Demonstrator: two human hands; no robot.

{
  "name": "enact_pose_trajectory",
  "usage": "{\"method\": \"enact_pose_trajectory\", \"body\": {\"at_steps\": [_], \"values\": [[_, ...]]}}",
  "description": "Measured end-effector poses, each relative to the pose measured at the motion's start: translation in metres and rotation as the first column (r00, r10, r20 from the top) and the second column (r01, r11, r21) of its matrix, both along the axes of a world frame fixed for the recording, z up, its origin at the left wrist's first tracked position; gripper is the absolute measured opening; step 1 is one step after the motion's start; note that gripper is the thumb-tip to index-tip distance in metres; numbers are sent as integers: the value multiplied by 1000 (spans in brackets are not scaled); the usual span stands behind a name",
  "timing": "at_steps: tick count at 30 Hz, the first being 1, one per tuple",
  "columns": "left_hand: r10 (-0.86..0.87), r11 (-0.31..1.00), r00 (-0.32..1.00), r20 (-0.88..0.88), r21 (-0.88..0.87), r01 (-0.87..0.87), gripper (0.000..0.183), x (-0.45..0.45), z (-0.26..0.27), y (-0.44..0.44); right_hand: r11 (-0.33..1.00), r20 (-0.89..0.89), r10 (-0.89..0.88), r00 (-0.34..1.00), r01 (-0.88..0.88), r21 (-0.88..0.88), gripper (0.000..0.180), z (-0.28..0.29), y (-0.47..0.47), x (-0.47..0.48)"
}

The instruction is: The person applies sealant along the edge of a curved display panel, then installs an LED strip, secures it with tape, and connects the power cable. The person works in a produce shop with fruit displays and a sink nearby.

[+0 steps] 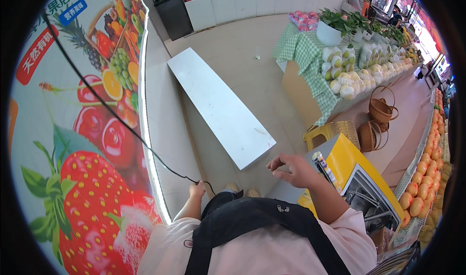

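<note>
My left hand (197, 190) is low at the left of centre, its fingers closed around a thin black cable (160, 159). The cable runs up and left across a wall panel (105, 173) printed with fruit, and a short end hangs past my fingers. My right hand (293, 169) is raised with bent fingers and holds nothing; it is beside the yellow and grey cabinet (349, 155) and near the lower end of a long white box or bench (222, 107). I wear a black apron (255, 216) over a pale pink shirt.
Beyond the white bench stands a display table with a green checked cloth (309, 64), wrapped fruit (351, 84) and potted plants (329, 33). A yellow stool (315, 135) and wicker baskets (380, 111) stand below it. Round orange fruit (418, 187) lines the right; a white low wall (251, 2) runs behind.
</note>
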State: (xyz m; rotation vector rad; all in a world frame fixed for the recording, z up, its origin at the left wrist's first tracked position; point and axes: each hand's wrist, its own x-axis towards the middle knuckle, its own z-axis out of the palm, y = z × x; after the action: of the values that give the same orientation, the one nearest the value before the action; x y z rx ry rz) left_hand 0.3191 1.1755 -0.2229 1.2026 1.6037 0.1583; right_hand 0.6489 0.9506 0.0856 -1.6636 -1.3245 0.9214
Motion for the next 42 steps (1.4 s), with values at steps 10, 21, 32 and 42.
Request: {"method": "enact_pose_trajectory", "body": {"at_steps": [10, 21, 32, 42], "values": [[706, 705, 681, 192, -282, -651, 26, 72, -47, 152, 992, 62, 35, 997, -28, -120, 20, 19, 148, 11], [636, 761, 741, 217, -14, -649, 28, 101, -50, 221, 928, 202, 373, 906, -362, -88, 18, 47, 301, 39], [733, 592, 604, -311, 729, -343, 37, 172, 35, 258, 781, 12, 623, 782, -623, 50, 23, -37, 445, 254], [848, -507, -449, 282, 679, -531, 22, 264, 39, -62, 596, -455, 709, 538, -803, -21, 10, -81, 597, 408]]}}
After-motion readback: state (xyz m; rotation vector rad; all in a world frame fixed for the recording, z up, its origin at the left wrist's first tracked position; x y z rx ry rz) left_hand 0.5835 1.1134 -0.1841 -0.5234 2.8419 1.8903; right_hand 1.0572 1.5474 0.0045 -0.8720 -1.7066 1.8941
